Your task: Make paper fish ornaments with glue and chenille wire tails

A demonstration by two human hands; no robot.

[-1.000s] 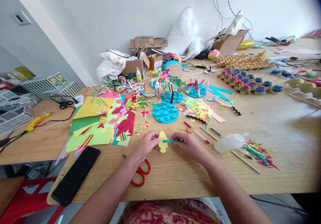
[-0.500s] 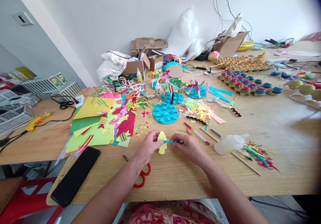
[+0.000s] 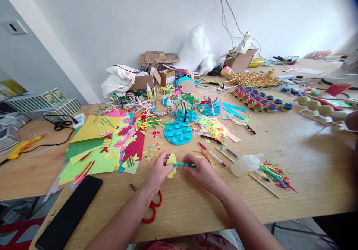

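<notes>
Left hand (image 3: 160,173) pinches a yellow paper cutout (image 3: 172,160), now tilted more edge-on; right hand (image 3: 200,170) grips the blue pipe cleaner (image 3: 180,165) meeting it; their join apparently needs holding.

Found the yellow paper cutout (image 3: 171,160) in the bare left hand (image 3: 158,173), before the round blue bumpy disc (image 3: 178,132); saw the red-handled metal scissors (image 3: 153,206) on the wooden table (image 3: 190,212), right of the black rectangular phone (image 3: 69,213).

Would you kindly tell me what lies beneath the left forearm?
Red-handled scissors: the handles show on one side, a blade tip on the other; the forearm covers the middle.
</notes>
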